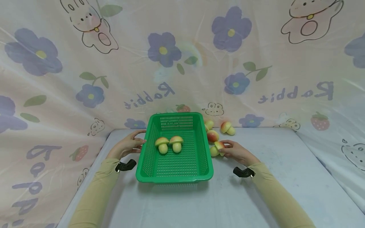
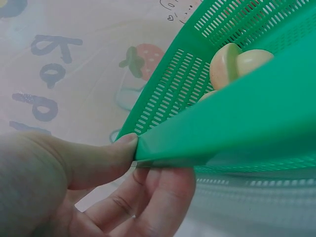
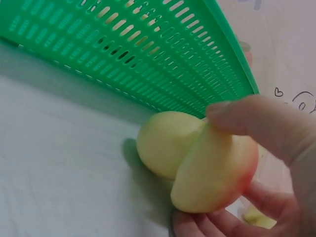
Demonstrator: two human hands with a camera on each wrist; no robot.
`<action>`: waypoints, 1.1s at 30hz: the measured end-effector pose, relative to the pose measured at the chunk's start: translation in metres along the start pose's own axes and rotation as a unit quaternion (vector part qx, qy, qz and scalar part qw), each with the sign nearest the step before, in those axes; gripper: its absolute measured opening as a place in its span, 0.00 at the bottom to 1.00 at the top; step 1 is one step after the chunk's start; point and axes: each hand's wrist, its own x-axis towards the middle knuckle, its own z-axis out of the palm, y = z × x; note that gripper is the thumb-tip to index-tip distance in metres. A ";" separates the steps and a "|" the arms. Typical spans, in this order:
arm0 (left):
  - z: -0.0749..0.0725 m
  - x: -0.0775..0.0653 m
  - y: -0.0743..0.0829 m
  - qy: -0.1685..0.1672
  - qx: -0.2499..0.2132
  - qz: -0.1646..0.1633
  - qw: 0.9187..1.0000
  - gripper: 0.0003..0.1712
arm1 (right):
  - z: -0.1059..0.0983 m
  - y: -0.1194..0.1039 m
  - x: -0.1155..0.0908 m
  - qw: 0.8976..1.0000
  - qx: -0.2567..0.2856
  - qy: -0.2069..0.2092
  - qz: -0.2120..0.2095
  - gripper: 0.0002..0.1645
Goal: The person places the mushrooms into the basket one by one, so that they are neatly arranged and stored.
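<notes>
A green plastic basket [image 1: 174, 180] with slotted walls stands mid-table. My left hand [image 1: 129, 145] pinches its left rim, thumb on top and fingers below, as the left wrist view shows. Two toy mushrooms with reddish-yellow caps lie inside, one mushroom [image 1: 162, 145] left of the other mushroom [image 1: 176, 144]. To the right of the basket, my right hand [image 1: 235, 152] grips another mushroom [image 3: 207, 163] by its cap, thumb on one side and fingers on the other. Its pale round stem points toward the basket wall, close over the table.
Beyond my right hand, more mushrooms lie by the basket's right side: a red-capped one [image 1: 213, 136], a yellowish one [image 1: 209, 124] partly behind the rim, and one [image 1: 227, 128] near the back edge. A printed curtain [image 1: 194, 79] hangs behind the white table [image 1: 285, 177].
</notes>
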 end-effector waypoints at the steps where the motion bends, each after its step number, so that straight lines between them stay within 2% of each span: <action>1: 0.000 0.000 0.000 0.000 0.000 0.000 1.000 0.36 | 0.000 0.001 0.000 1.000 0.002 0.001 0.001 0.43; 11: -0.001 -0.004 0.000 -0.001 0.003 0.002 1.000 0.37 | -0.002 -0.002 -0.010 1.000 -0.004 -0.004 -0.019 0.41; 21: 0.000 -0.005 0.001 -0.003 -0.001 -0.001 1.000 0.37 | -0.020 -0.005 -0.026 0.998 -0.037 -0.013 -0.044 0.42; 33: 0.000 -0.002 0.003 -0.001 0.004 -0.001 1.000 0.37 | -0.036 -0.017 -0.040 0.996 -0.045 -0.018 -0.069 0.42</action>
